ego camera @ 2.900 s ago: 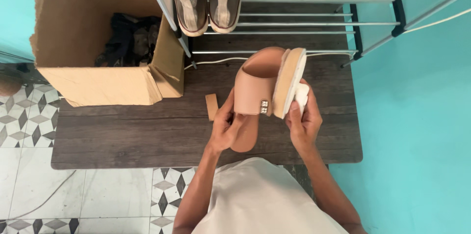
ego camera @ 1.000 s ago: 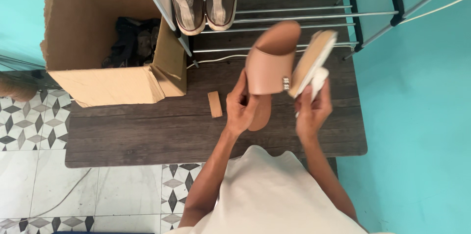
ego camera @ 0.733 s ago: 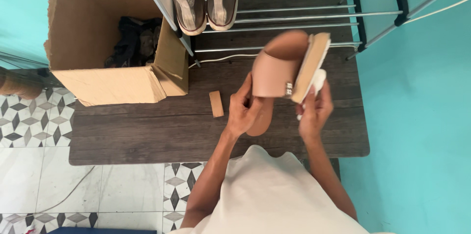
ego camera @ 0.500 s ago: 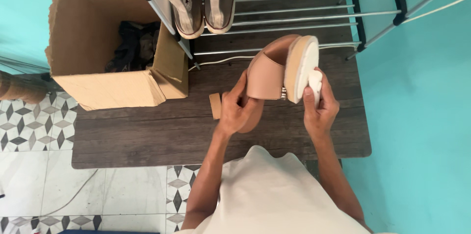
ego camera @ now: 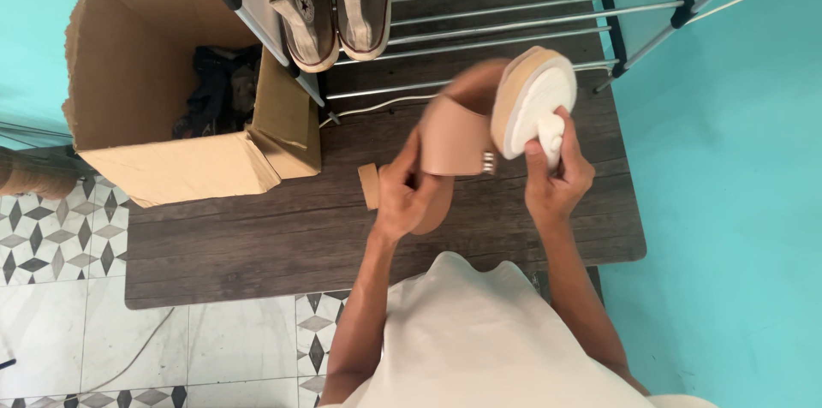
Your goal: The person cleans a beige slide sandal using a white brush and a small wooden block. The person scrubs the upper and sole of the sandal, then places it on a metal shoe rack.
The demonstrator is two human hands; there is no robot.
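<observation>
Above the dark table: all else is placed from it.
Cardboard box: open, brown, on its far-left corner.
Sandal: tan, held over its middle.
Left hand: fingers wrapped on the sandal's strap.
Right hand: fingers pinching a white cloth against the sole.
Small tan piece: flat, just left of the left hand.

Both bare forearms rose from the lower centre of the frame toward its middle. The left hand was curled in a grip, thumb up. The right hand was closed too, its fingertips seemingly pinching, though motion blur obscured them.
</observation>
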